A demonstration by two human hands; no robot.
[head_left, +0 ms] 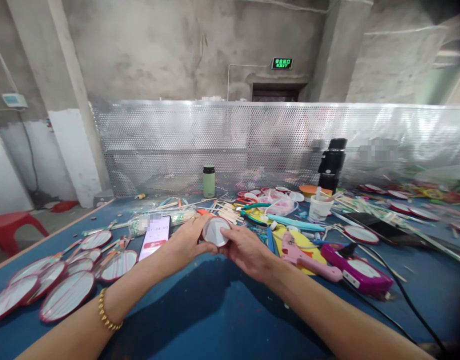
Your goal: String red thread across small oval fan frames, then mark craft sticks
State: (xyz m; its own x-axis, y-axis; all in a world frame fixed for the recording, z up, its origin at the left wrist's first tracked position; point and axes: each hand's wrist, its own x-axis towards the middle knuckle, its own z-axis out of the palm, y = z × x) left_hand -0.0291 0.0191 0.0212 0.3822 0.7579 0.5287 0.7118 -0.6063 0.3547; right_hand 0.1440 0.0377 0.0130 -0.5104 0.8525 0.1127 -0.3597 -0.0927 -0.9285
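Note:
Both hands hold a small round white disc with a red rim (215, 231) above the blue table (200, 305). My left hand (194, 237) grips its left edge, the fingers wrapped partly behind it. On the right edge, my right hand (245, 247) pinches it with the thumb lying on the white face; some fingers are hidden behind. A phone with a lit screen (155, 235) lies just left of my left hand. More red-rimmed white discs (67, 296), larger ones among them, some with sticks, lie in a group at the left.
To the right are a pink glue gun (308, 262), a purple power strip (357, 270) and black cables. Loose wooden sticks (226, 212), pliers (252, 206) and a white cup (320, 207) lie beyond. A green bottle (209, 181) and black thermos (332, 165) stand before a perforated metal screen (170, 135).

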